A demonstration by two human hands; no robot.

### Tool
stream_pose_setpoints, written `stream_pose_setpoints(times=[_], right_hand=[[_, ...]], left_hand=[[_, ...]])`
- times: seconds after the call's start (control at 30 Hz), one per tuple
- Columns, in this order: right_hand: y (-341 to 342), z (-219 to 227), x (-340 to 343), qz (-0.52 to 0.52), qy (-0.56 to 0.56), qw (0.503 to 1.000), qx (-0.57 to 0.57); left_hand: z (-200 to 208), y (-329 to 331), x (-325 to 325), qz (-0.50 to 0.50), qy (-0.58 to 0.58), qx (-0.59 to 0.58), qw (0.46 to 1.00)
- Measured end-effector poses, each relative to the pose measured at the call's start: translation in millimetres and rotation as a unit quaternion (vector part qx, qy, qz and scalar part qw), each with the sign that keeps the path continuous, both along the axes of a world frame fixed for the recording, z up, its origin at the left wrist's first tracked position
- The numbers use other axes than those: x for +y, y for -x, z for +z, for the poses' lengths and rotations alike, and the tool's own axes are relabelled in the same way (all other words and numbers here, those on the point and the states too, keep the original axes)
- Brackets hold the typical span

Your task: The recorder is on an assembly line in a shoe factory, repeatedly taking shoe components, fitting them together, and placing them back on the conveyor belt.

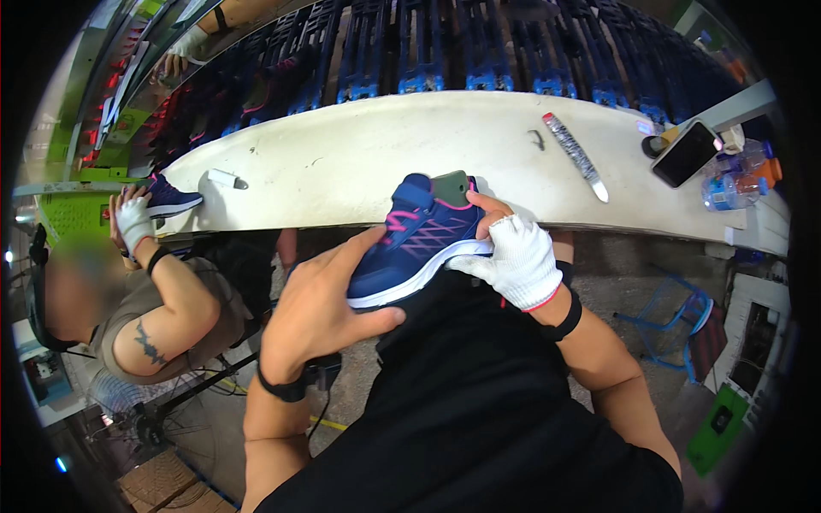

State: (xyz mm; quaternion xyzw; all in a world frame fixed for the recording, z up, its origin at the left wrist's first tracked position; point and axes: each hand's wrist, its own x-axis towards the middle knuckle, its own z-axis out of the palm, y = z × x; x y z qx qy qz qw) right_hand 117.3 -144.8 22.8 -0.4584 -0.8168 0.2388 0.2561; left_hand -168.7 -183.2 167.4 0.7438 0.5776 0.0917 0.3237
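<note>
A navy blue sneaker [409,244] with pink lacing and a white sole is held tilted at the table's near edge, its toe toward the lower left. My bare left hand [321,295] cups the toe end, fingers on the upper and thumb below the sole. At the heel, my right hand [517,255], in a white fingerless glove, grips the sneaker with the thumb along the sole. Its index finger reaches to a dark green flat piece [451,187] with a small hole, shaped like a shoehorn, which sticks out of the shoe's opening.
On the white table [359,141] lie a knife-like tool with a wrapped handle [571,150] and a small white tube [227,179]. A phone [688,153] and plastic bottles [735,188] stand right. Blue racks [419,51] run behind. At left a co-worker [162,316] handles another sneaker [171,198].
</note>
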Motion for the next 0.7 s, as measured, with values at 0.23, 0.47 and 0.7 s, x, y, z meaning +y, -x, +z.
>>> stream_pose_setpoints(times=[0.23, 0.47, 0.7], right_hand=[[-32.3, 55.0, -19.5, -0.012, -0.109, 0.990, 0.091], [-60.1, 86.8, -7.1, 0.004, -0.074, 0.973, 0.221], [-54.9, 93.6, -13.1, 0.008, -0.021, 0.980, 0.199]], left_hand=[[-36.6, -51.5, 29.5, -0.050, -0.227, -0.269, 0.935], [-110.6, -108.6, 25.5, -0.023, -0.330, -0.320, 0.888], [-96.3, -114.3, 8.5, -0.009, -0.277, -0.369, 0.887]])
